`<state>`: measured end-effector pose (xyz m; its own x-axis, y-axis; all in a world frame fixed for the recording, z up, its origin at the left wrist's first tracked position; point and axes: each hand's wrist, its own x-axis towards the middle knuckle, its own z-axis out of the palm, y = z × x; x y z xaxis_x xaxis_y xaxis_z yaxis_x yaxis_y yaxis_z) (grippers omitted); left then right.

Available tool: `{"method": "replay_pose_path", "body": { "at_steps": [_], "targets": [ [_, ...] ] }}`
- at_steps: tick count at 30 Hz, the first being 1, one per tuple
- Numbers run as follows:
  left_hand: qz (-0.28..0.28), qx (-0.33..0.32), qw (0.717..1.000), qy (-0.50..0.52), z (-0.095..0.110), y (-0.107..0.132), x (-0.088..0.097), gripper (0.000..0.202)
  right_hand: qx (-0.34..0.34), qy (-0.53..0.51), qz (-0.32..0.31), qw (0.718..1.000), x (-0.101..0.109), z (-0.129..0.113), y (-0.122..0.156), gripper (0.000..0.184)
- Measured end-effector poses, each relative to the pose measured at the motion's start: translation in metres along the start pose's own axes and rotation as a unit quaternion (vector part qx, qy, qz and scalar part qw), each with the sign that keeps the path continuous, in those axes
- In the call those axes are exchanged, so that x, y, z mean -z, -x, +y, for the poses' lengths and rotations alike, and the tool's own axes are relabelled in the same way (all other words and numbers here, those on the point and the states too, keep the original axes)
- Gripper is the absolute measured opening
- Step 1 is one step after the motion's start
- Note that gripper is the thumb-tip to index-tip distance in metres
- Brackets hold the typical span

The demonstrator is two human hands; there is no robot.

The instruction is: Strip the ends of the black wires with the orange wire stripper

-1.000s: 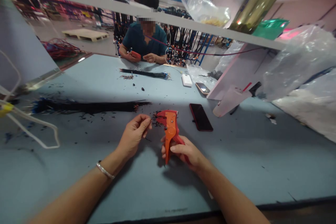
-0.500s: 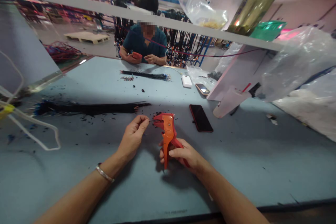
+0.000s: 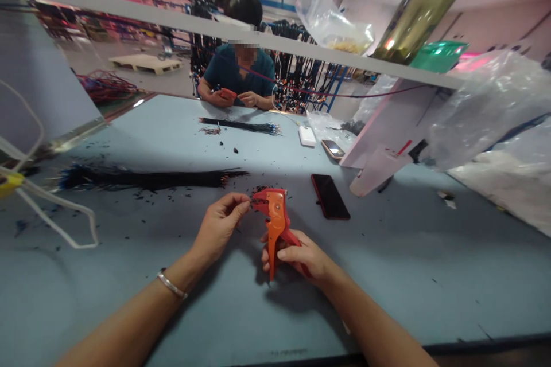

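Note:
My right hand [image 3: 301,258] grips the handles of an orange wire stripper [image 3: 273,219], its jaws pointing up and left. My left hand [image 3: 220,225] pinches a thin dark wire, hard to make out, with its fingertips right at the stripper's jaws. A long bundle of black wires [image 3: 150,178] lies on the blue table [image 3: 387,264] just beyond my left hand. Small black bits of stripped insulation [image 3: 172,195] are scattered around the bundle and the jaws.
A black phone [image 3: 330,196] lies right of the stripper. Farther back are a white box [image 3: 307,136], another phone [image 3: 332,149] and a second wire bundle [image 3: 241,124]. A person [image 3: 236,71] sits across holding a red tool. White cord [image 3: 60,215] loops at left; plastic bags [image 3: 495,126] sit at right.
My left hand has brought the pinched wire closer, right up to the stripper's jaws. The stripper has tilted slightly left. My right hand keeps its hold.

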<state>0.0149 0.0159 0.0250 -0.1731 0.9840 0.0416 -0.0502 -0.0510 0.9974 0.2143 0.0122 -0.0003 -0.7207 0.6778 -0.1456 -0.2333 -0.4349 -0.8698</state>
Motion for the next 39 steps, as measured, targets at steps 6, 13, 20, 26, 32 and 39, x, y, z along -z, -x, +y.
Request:
{"method": "replay_pose_path", "body": {
  "at_steps": [6,13,20,26,32,39],
  "targets": [
    [0.013,-0.007,1.000,-0.023,0.006,0.000,0.000,0.015,0.003,0.012,0.015,1.000,-0.004,-0.001,0.001,0.035],
    [-0.003,-0.008,0.999,-0.039,0.008,0.000,0.002,0.016,0.024,0.054,0.011,0.998,-0.009,-0.004,0.000,0.026],
    [-0.016,-0.007,0.998,-0.056,0.010,0.000,0.003,0.018,0.040,0.089,0.036,0.995,-0.007,0.000,-0.002,0.019],
    [-0.015,-0.011,0.998,-0.053,0.011,0.001,0.003,0.017,0.044,0.092,0.043,0.994,-0.009,0.003,-0.002,0.023],
    [-0.024,-0.025,0.996,-0.079,0.013,0.001,0.003,0.019,0.048,0.086,0.045,0.994,-0.009,0.005,-0.003,0.026],
    [-0.034,-0.039,0.994,-0.091,0.013,0.000,0.004,0.019,0.046,0.073,0.035,0.996,-0.008,0.005,-0.002,0.028]
  ]
}}
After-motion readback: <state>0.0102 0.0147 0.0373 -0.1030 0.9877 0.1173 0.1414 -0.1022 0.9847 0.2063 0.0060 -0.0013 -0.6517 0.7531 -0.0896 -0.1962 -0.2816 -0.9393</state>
